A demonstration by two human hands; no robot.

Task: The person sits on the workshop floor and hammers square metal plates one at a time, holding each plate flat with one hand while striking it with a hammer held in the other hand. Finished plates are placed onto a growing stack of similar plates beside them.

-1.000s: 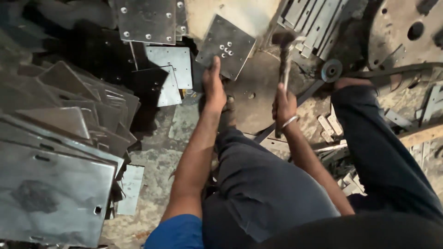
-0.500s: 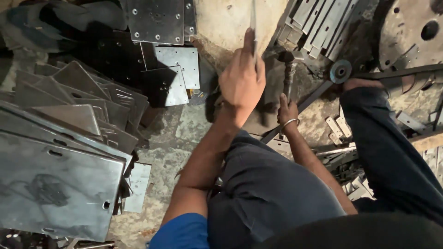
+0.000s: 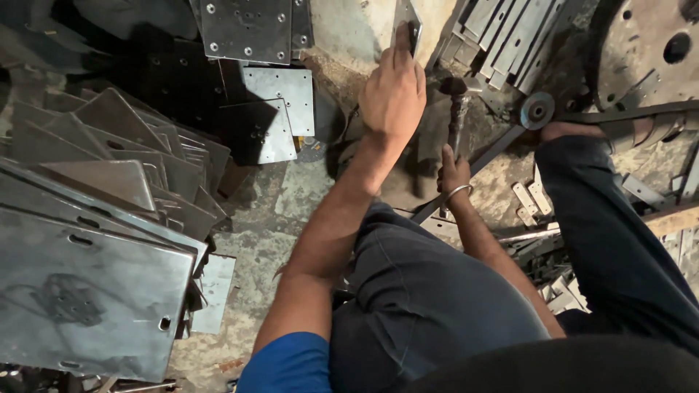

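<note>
My left hand (image 3: 393, 91) is raised and grips a square metal plate (image 3: 408, 18) turned edge-on near the top of the view. My right hand (image 3: 453, 175), with a metal bangle on the wrist, holds the handle of a hammer (image 3: 456, 109) whose dark head points upward beside the left hand. Both arms reach forward over my knees in dark trousers. The patch of concrete floor beneath the hands lies in shadow.
Stacks of grey drilled metal plates (image 3: 95, 218) fill the left side, with more plates (image 3: 247, 29) at the top. A bundle of metal strips (image 3: 502, 36) lies top right beside a large round disc (image 3: 641, 51). A long bar (image 3: 495, 156) crosses the floor; small scraps (image 3: 531, 200) lie on the right.
My left hand lifted the square plate off the floor, turned it on edge and moved it up and to the right. The hammer came down from its raised position and stays upright.
</note>
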